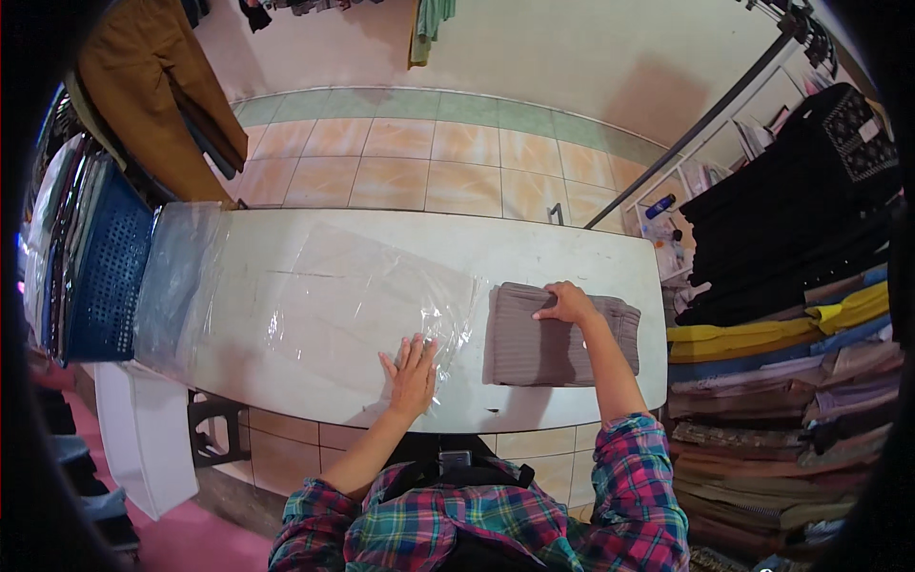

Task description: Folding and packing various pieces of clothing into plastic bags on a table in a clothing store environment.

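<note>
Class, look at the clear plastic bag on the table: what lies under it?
Through the plastic bag only the white table shows. The left hand presses flat on its near corner, hiding that spot.

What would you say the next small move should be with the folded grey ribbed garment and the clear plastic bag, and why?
Probably slide the folded grey ribbed garment left towards the clear plastic bag. The left hand presses flat on the bag's near edge, the right hand grips the garment's far edge, and the two lie side by side.
</note>
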`<state>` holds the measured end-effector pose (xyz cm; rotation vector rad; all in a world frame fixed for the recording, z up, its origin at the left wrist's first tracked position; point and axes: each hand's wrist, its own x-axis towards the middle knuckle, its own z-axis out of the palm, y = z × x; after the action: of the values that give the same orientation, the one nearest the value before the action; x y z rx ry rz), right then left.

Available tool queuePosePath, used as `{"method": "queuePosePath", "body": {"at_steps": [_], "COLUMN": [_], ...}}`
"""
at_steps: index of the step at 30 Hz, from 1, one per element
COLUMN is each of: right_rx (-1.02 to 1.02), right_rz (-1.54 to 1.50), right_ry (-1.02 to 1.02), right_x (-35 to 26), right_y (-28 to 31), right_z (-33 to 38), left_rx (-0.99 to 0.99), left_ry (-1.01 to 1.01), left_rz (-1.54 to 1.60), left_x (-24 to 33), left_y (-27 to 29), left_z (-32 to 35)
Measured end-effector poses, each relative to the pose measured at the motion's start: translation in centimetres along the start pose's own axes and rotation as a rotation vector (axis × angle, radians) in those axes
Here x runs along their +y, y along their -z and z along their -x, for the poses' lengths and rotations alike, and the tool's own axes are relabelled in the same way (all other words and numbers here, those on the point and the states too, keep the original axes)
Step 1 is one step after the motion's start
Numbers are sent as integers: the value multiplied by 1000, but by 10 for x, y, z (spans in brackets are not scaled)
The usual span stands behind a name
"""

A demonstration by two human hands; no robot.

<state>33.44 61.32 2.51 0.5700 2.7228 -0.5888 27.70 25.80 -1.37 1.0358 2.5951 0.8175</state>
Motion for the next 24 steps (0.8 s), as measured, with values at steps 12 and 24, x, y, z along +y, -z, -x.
{"method": "queuePosePath", "body": {"at_steps": [12,24], "right_rx": [-356,-313], "right_rz": [-286,-361], "right_ry": [505,275], "right_x": [-50,-92], "right_y": [-5,-26], "right_z": [19,-33], "left_rx": [43,107], "left_ry": [3,-32], "left_rz": [-66,-266], "left_x": [14,33], "left_y": [5,0], "left_z": [2,15]}}
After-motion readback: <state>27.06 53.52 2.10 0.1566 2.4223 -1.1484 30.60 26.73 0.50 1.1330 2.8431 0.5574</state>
